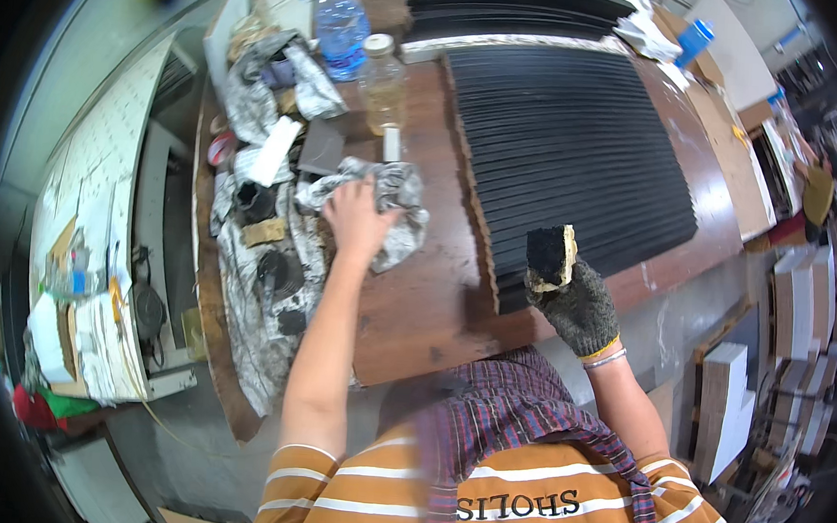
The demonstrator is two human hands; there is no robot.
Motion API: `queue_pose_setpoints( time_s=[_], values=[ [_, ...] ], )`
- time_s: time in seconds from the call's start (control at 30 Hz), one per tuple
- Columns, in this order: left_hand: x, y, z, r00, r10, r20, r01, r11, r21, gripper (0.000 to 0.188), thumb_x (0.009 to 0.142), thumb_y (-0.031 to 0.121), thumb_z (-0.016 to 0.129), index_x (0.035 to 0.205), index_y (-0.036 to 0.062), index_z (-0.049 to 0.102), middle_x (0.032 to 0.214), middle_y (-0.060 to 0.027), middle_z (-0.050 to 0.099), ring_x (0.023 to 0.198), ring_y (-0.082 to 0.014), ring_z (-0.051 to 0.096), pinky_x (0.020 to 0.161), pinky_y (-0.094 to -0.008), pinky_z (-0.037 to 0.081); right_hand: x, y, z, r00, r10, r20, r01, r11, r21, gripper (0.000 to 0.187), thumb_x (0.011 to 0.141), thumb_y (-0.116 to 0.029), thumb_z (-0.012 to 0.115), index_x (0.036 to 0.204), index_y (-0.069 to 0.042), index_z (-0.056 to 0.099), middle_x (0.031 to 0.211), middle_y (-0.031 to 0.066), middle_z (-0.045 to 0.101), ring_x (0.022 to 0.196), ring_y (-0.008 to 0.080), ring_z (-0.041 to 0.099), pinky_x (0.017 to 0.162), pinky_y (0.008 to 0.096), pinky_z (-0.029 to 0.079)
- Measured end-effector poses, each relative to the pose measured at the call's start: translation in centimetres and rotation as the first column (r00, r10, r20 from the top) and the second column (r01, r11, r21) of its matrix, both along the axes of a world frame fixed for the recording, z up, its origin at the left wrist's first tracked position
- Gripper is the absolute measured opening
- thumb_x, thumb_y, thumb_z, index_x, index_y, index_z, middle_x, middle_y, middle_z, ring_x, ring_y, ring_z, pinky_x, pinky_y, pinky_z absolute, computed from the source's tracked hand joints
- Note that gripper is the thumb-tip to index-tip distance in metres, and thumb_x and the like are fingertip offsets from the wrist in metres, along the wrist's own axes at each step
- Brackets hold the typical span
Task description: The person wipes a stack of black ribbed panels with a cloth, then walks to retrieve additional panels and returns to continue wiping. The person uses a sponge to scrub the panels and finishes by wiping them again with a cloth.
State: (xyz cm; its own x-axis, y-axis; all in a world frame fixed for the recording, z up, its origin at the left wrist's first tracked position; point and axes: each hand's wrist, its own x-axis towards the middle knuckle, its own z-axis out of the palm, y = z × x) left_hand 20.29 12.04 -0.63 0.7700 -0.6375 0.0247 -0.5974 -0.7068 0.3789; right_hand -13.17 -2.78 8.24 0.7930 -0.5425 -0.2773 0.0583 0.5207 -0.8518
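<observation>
My bare left hand (357,217) is on a crumpled grey-stained rag (403,203) on the brown table, fingers curled into the cloth. Raised over the near right part of a stack of black ribbed strips (569,146), my right hand (579,308) in a dark knitted glove grips a sponge block (547,254). One face of the sponge is black and its edge is pale yellow. The strips lie side by side on the table. Just beyond the rag stand a small white block (391,145) and a grey flat block (322,148).
A jar of yellowish liquid (383,92) and a large clear blue bottle (340,28) stand at the back left. Stained cloths (241,347), a black round lid-like piece (281,272) and a tan sponge (265,232) line the left edge. More black strips (515,9) lie at the back.
</observation>
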Motion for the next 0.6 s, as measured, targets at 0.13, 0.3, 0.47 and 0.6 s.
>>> queue_pose_setpoints(
  time_s=[0.13, 0.3, 0.47, 0.6],
  values=[
    [1.2, 1.2, -0.6, 0.991, 0.012, 0.135, 0.017, 0.976, -0.217, 0.030, 0.079, 0.019, 0.080, 0.107, 0.0113, 0.076, 0.111, -0.0067, 0.067, 0.117, -0.0297, 0.058, 0.107, -0.0502, 0.037, -3.5, -1.8, -0.3, 0.990, -0.141, 0.005, 0.140, 0.987, 0.077, 0.047, 0.102, -0.025, 0.065, 0.143, -0.006, 0.053, 0.131, 0.0134, 0.063, 0.118, 0.0287, 0.063, 0.106, 0.0442, 0.053],
    [-1.9, 2.8, 1.5, 0.986, 0.027, 0.167, 0.054, 0.884, -0.463, 0.043, 0.080, 0.015, 0.072, 0.122, 0.0080, 0.066, 0.125, -0.0128, 0.062, 0.123, -0.0334, 0.055, 0.107, -0.0585, 0.038, -5.0, -6.8, -1.6, 0.990, -0.122, 0.075, 0.110, 0.984, 0.143, 0.039, 0.102, -0.023, 0.064, 0.137, -0.005, 0.058, 0.129, 0.0114, 0.064, 0.116, 0.0244, 0.062, 0.103, 0.0405, 0.053],
    [-9.3, 1.8, 0.1, 0.986, -0.057, 0.157, 0.060, 0.998, -0.015, 0.063, 0.090, 0.035, 0.074, 0.145, 0.0132, 0.056, 0.165, -0.0120, 0.039, 0.150, -0.0364, 0.036, 0.118, -0.0719, 0.025, -4.2, -10.1, -2.5, 0.982, -0.132, 0.136, 0.072, 0.923, 0.379, 0.037, 0.097, -0.023, 0.070, 0.130, -0.006, 0.063, 0.123, 0.0090, 0.069, 0.110, 0.0244, 0.066, 0.091, 0.0396, 0.056],
    [-11.0, 1.2, -0.9, 0.980, -0.055, 0.190, 0.083, 0.986, -0.143, 0.051, 0.087, 0.025, 0.073, 0.132, 0.0040, 0.062, 0.148, -0.0142, 0.056, 0.139, -0.0346, 0.050, 0.117, -0.0553, 0.038, -3.5, -11.1, -1.9, 0.993, -0.115, -0.007, 0.112, 0.945, 0.308, 0.034, 0.095, -0.022, 0.073, 0.125, -0.007, 0.067, 0.112, 0.0072, 0.069, 0.098, 0.0196, 0.066, 0.081, 0.0354, 0.057]
  ],
)
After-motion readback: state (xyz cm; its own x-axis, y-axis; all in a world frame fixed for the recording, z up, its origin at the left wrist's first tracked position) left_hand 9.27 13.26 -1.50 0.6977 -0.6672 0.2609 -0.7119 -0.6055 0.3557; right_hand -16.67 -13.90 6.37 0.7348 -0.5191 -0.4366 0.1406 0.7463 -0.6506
